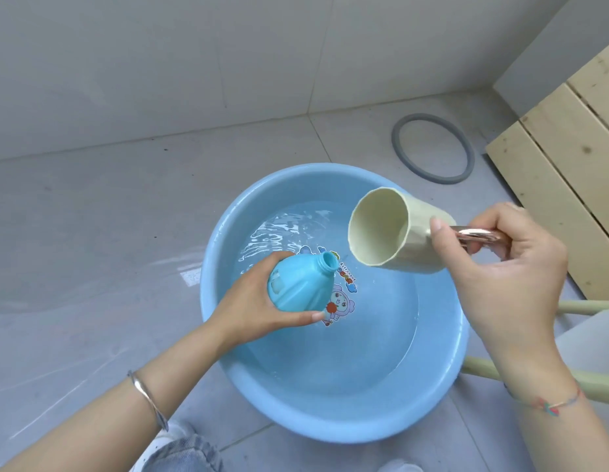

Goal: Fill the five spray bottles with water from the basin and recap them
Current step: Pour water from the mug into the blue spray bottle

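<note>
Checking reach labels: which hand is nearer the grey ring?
Right. The right hand, holding the cup, is below the ring; the left hand, holding the bottle, is farther down-left.

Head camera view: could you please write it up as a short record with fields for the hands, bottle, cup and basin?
basin: round blue plastic basin on the floor, holds water, cartoon sticker on bottom
left: left hand grips the light blue plastic bottle round its body
right: right hand holds the cream plastic cup by its shiny handle
bottle: uncapped, tilted, neck towards the cup, above the basin
cup: tipped sideways, mouth towards the bottle, no water visible inside
nearby: grey ring on the floor beyond the basin
</note>
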Tool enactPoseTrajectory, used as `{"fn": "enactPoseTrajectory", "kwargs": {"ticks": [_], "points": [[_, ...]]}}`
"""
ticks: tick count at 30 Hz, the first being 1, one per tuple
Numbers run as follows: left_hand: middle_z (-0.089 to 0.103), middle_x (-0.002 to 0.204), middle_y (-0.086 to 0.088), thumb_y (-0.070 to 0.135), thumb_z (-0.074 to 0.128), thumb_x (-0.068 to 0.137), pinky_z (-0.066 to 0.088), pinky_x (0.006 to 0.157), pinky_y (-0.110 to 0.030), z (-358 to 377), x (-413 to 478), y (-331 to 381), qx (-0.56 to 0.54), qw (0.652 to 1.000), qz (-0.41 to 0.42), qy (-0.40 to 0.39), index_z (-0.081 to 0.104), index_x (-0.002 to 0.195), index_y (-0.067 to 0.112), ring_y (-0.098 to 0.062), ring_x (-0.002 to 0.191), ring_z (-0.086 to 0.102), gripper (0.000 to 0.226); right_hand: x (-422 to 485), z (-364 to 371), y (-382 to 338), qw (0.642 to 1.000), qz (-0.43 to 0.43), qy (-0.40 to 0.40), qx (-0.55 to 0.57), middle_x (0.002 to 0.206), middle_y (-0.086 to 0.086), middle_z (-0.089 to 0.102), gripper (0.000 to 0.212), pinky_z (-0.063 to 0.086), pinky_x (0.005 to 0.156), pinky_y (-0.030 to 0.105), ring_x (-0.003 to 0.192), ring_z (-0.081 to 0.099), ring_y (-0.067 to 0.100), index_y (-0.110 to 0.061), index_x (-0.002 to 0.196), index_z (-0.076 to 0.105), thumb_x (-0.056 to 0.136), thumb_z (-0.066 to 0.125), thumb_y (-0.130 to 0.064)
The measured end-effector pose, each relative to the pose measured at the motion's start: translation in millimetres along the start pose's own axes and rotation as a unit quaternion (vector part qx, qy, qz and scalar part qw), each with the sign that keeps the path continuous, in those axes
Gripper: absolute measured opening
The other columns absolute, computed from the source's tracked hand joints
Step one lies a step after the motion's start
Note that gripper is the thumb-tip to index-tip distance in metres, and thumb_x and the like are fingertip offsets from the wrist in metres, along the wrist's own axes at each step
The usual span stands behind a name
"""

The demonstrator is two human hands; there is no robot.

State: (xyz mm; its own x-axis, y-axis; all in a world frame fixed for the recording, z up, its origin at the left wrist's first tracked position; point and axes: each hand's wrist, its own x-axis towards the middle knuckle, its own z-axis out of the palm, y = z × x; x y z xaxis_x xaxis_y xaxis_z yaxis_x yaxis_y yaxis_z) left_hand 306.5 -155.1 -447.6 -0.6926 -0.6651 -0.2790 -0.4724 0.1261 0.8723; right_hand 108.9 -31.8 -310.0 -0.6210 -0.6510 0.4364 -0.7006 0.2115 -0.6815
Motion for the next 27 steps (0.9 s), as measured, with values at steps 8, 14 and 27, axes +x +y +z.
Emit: {"fn": "enactPoseTrajectory", "kwargs": {"ticks": [8, 14, 27], "points": [[0.059, 0.105, 0.037, 0.065, 0.086, 0.049, 0.044, 0.080, -0.009, -3, -2, 6, -0.033, 0.999, -0.005, 0.013, 0.047, 0.110, 0.053, 0.012, 0.099, 0.058, 0.074, -34, 18, 60, 0.990, 0.105, -0.067, -0.066, 0.054, -0.002, 0.048, 0.040, 0.033, 0.060, 0.032, 0.060, 0.043, 0.022, -0.012, 0.058, 0.044, 0.081, 0.073, -0.028], [0.063, 0.105, 0.029, 0.066, 0.084, 0.047, 0.048, 0.081, -0.016, -3, -3, 8, -0.051, 0.998, -0.005, 0.020, 0.050, 0.112, 0.050, 0.006, 0.097, 0.062, 0.075, -51, 38, 86, 0.976, 0.005, -0.152, -0.158, 0.054, -0.014, 0.034, 0.033, 0.023, 0.064, 0.032, 0.059, 0.040, 0.020, -0.023, 0.059, 0.037, 0.073, 0.067, -0.027], [0.062, 0.106, 0.030, 0.068, 0.082, 0.045, 0.047, 0.080, -0.010, -2, -2, 8, -0.051, 0.998, 0.005, 0.033, 0.050, 0.114, 0.049, 0.005, 0.100, 0.061, 0.078, -52, 42, 87, 0.974, 0.206, -0.096, -0.007, 0.054, 0.000, 0.041, 0.042, 0.029, 0.055, 0.029, 0.057, 0.036, 0.017, -0.012, 0.055, 0.040, 0.079, 0.075, -0.016]]}}
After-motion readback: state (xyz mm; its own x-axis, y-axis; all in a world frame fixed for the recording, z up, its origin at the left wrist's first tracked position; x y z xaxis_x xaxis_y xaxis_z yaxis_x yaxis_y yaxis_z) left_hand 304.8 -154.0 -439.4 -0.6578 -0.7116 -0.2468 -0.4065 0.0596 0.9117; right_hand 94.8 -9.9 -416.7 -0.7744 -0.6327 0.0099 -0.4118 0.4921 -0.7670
